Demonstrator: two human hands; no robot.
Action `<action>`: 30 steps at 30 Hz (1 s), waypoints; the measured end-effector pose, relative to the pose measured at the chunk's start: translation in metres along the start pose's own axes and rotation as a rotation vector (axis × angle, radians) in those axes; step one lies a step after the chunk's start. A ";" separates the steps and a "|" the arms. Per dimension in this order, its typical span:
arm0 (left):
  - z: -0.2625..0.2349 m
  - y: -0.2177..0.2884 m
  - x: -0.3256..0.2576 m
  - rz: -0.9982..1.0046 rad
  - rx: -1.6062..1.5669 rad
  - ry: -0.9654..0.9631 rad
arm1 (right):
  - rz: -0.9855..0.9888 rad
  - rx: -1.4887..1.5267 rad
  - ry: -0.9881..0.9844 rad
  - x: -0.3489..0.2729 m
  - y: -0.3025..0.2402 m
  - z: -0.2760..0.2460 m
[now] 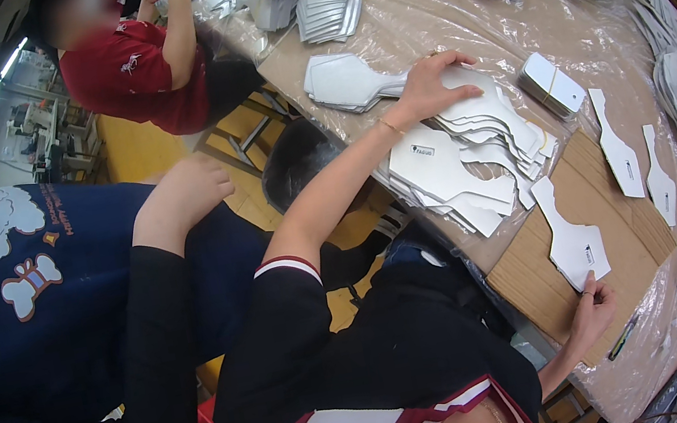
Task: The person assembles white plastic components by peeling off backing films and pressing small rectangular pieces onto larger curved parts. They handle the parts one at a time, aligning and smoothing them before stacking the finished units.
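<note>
My left hand rests at the top of a fanned pile of white shaped cut-outs, thumb and fingers spread apart around its upper edge. A second group of white cut-outs with a small dark printed mark lies just below that hand. My right hand pinches the lower edge of a single white cut-out, which has a narrow neck and a wide end. This piece lies on a flat brown cardboard sheet. Two more narrow cut-outs, one partly on the cardboard and another beside it, lie to the right.
A banded stack of white cards stands near the cardboard. Several bundles of grey-white pieces line the far side and right edge of the plastic-covered table. A pen lies near my right hand. Co-workers sit at left, one in red.
</note>
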State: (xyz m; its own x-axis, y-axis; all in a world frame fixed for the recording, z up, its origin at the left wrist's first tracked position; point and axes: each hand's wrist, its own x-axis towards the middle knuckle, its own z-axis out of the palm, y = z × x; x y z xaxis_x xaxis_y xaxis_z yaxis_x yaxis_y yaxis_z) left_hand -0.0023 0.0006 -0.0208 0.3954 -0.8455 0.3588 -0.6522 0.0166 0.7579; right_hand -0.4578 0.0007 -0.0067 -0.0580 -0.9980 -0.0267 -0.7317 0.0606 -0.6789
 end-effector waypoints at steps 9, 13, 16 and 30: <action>-0.004 -0.002 0.009 -0.013 0.045 -0.051 | -0.021 0.018 -0.013 0.005 0.000 0.006; -0.006 -0.002 0.006 0.028 0.089 -0.054 | -0.031 0.007 -0.028 0.005 0.000 0.005; -0.005 0.000 0.005 -0.013 -0.003 -0.033 | -0.022 -0.015 -0.014 0.004 -0.003 0.005; -0.065 0.017 -0.008 -0.137 0.280 -0.219 | 0.042 -0.001 -0.015 0.003 -0.006 0.005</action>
State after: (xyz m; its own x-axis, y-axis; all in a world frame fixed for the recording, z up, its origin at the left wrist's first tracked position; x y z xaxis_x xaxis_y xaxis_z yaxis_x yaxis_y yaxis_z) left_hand 0.0260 0.0421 0.0244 0.3634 -0.9243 0.1165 -0.7664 -0.2254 0.6015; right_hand -0.4506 -0.0030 -0.0066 -0.0782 -0.9947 -0.0661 -0.7293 0.1022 -0.6765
